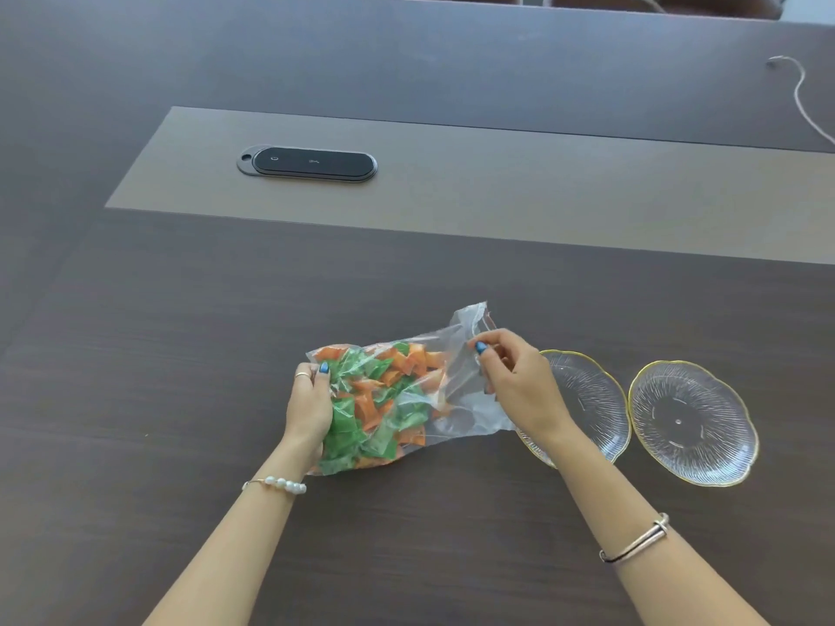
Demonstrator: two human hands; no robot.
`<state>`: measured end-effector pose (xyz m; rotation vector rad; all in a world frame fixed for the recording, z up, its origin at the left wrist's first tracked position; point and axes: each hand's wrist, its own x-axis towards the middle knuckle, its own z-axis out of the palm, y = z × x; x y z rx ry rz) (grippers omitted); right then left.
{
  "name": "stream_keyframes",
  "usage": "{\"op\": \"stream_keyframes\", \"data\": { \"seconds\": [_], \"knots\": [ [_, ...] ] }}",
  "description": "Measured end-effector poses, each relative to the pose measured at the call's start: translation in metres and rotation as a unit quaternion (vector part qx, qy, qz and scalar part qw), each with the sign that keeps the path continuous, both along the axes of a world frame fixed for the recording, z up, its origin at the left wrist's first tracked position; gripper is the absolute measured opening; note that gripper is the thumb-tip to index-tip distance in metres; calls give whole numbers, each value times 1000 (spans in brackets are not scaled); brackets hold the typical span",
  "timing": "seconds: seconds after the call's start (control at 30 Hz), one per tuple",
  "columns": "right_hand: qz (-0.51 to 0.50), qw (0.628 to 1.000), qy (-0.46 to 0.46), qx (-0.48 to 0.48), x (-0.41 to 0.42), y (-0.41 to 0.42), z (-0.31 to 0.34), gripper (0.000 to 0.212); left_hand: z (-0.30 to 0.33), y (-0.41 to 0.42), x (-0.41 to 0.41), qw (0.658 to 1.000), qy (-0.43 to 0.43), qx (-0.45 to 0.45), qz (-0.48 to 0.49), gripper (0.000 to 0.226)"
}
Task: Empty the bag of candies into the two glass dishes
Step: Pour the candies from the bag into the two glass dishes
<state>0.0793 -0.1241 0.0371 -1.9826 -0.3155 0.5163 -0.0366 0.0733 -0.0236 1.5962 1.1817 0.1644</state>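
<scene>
One clear plastic bag [406, 395] lies on its side on the dark wooden table [135, 354], just below the middle of the frame. It is packed with green and orange wrapped candies [375, 399], too many and too jumbled to count, all bunched in its left part; its right part is slack and see-through, with the mouth rising toward the centre.

Two hands are on it. The left hand [311, 404] is curled around the full left end, thumb on top and fingers tucked under the plastic. The right hand [519, 381] pinches the loose plastic near the mouth between thumb and fingertips, the other fingers half bent.

Two glass dishes with gold rims sit side by side at the lower right, both holding nothing. The near dish [592, 399] is partly covered by the right wrist and touches the bag's slack end; the far dish [693, 422] sits just beside it, fully in view.

One dark oval panel [308, 163] is set into a lighter strip at upper left. One thin cord [802, 90] trails along the upper right edge.
</scene>
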Motion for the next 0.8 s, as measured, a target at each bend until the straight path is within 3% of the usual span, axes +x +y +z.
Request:
{"op": "stream_keyframes", "data": {
  "seconds": [0.17, 0.5, 0.8],
  "knots": [
    [-25, 996, -4, 81, 6, -29, 13, 20, 8, -7, 5, 994, -89, -50, 29, 20],
    [-110, 985, -19, 132, 16, -104, 30, 21, 71, -54, 32, 964, -245, -95, -23, 21],
    [-148, 983, 41, 99, 27, -153, 1, 23, 84, -102, 58, 964, -224, -129, -64, 21]
  ]
}}
